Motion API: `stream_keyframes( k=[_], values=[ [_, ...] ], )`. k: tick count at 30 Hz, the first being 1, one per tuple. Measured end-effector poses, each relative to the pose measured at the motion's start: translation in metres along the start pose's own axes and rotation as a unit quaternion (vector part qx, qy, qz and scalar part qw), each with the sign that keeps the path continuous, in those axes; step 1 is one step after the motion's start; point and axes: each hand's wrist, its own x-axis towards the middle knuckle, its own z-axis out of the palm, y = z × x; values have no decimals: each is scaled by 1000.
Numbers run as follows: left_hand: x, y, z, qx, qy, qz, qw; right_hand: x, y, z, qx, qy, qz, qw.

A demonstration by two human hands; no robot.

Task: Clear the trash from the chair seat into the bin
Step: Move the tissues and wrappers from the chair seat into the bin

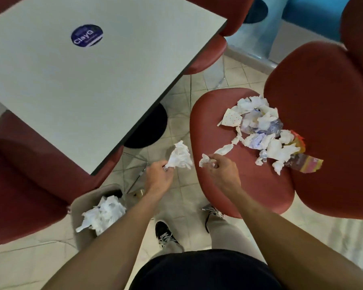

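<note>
A red chair seat [235, 185] on the right carries a pile of trash [264, 132]: several crumpled white tissues, clear plastic and a pink-and-yellow wrapper [306, 163]. My left hand [158, 174] pinches a crumpled white tissue [180, 156] in the air over the floor, left of the seat. My right hand [222, 170] grips a small white tissue wad [204, 160] above the seat's front left edge. A beige bin [83, 206] stands on the floor at lower left, holding crumpled white paper [105, 213].
A grey table [82, 80] with a round purple sticker [87, 36] fills the upper left, on a black base [149, 130]. Red chairs stand around it, one at left [25, 195] beside the bin. My feet [166, 235] are on the tiled floor.
</note>
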Motion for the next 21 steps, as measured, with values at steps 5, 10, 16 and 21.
stream_keyframes(
  k=[5, 10, 16, 21],
  values=[
    [-16, -60, -51, -58, 35, -34, 997, -23, -45, 51, -30, -51, -43, 997],
    [-39, -116, -76, -95, 70, -93, 989, -44, -72, 93, -94, -137, -91, 982],
    [-67, -199, -96, -130, 96, -222, 962, -71, -98, 156, -182, -208, -143, 950],
    [-87, -240, -108, -171, 126, -280, 936, -94, -120, 197, -241, -300, -157, 909]
  ],
)
